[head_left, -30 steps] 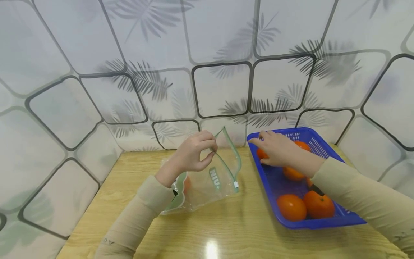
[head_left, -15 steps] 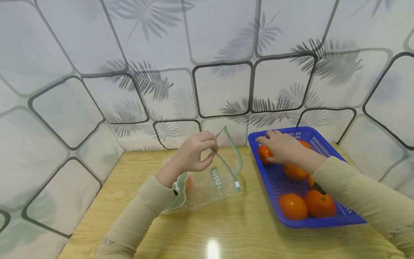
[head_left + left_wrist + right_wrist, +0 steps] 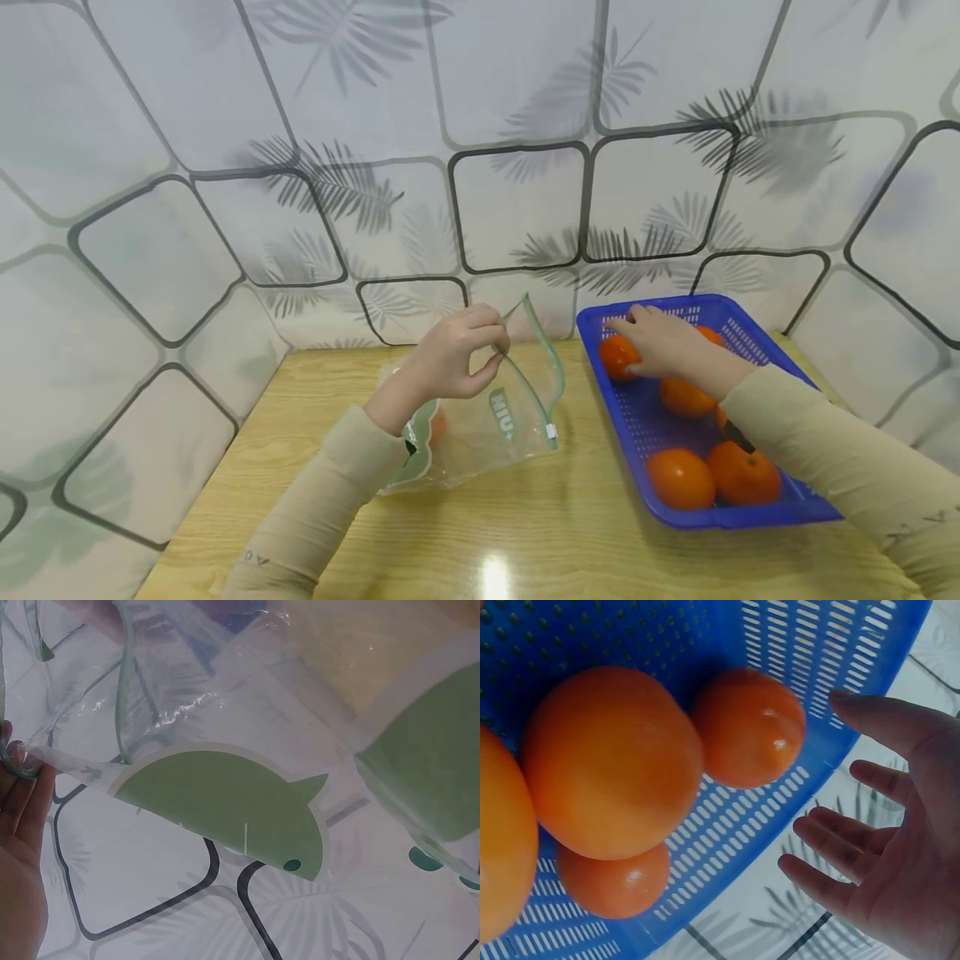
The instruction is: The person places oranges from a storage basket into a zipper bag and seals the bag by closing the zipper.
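A strip of tabletop [image 3: 581, 471] separates the clear bag [image 3: 472, 442] from the blue basket [image 3: 663, 431]. The bag's mouth faces right, long axis roughly sideways, edge pinched by the left hand [image 3: 459, 354]; the right hand [image 3: 658, 342] spreads loose fingers near an orange [image 3: 618, 357].

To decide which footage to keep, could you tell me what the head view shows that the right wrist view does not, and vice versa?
Only the head view shows the left hand pinching the clear bag. Only the right wrist view shows the palm side of the right hand. Both share the blue basket, orange fruits inside it, and that right hand.
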{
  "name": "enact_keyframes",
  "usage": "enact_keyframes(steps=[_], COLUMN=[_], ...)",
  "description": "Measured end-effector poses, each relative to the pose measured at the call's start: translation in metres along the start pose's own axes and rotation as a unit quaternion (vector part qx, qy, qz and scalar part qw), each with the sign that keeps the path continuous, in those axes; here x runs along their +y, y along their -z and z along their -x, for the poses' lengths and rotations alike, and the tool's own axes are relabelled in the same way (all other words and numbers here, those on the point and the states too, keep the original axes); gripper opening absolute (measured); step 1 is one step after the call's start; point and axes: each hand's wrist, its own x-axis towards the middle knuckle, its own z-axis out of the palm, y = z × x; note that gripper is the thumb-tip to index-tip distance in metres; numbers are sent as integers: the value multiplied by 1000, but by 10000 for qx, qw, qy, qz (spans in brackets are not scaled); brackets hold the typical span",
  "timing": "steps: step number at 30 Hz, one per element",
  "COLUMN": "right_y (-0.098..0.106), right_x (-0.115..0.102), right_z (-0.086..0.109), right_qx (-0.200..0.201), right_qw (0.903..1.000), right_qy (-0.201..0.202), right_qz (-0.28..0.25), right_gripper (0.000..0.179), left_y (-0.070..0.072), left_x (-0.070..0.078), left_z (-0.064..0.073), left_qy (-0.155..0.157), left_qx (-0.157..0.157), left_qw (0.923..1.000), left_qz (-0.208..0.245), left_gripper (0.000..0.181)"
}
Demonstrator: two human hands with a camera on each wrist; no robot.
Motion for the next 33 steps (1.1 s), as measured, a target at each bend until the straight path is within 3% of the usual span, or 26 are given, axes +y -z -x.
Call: enact_keyframes(steps=[22,33], right_y=[-19,-25], right_x=[9,7], right_z=[-8,-9], right_qx=[-281,-232], right_qw=[9984,9978], right_qy=[-387,-348], right_qz=[-316,-508], right_gripper=[73,70], left_y=[2,1], left_x=[3,5], left_z=[0,2], left_qy=[21,-28], left_qx=[-110,-129], left_qw=[9999,9999], left_qz=[-37,-35], left_gripper=[11,10])
